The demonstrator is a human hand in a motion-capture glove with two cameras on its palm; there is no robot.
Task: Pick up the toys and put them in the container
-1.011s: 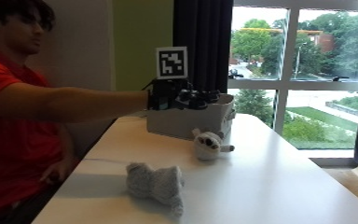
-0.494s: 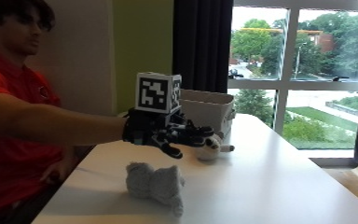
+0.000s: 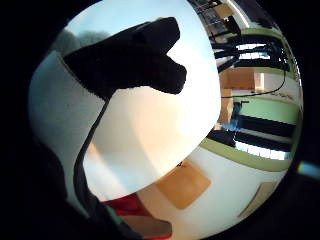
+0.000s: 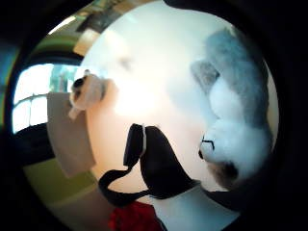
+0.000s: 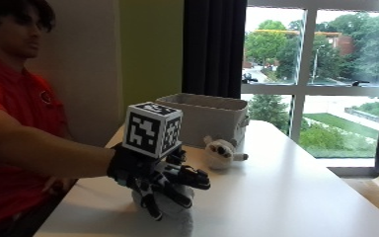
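Two toys are seen on the surface (image 5: pixel 294 197): a grey plush (image 4: pixel 236 120) beneath the gloved right hand (image 5: pixel 157 180), fingers (image 5: pixel 176 192) spread and ungripped, and a white plush (image 5: pixel 221 153) beside the container (image 5: pixel 206 118). Closing on the grey plush is judged next.

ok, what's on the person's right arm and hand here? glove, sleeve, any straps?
The right hand wears a black glove that covers the fingers. The palm views show black straps and loops with a strip of white plastic at the glove's edge. The forearm is bare; a short red sleeve ends above the elbow. No markings show on the glove fabric itself.
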